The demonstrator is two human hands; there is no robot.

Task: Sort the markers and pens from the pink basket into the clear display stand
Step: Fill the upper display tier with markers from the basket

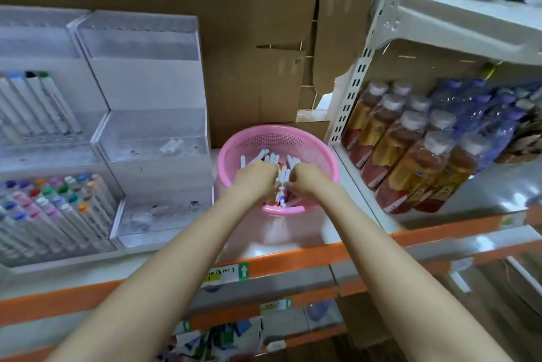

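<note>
Reaching into the pink basket (pixel 296 130), the left hand (pixel 258 179) and right hand (pixel 308 180) curl their fingers around a bunch of markers (pixel 274 158), probably gathering several at once for the clear display stand (pixel 152 138) just beside it.

We see white markers (pixel 275 160) w/ coloured caps heaped in round pink basket (pixel 308 138), just right of tiered clear display stand (pixel 152 127).
</note>
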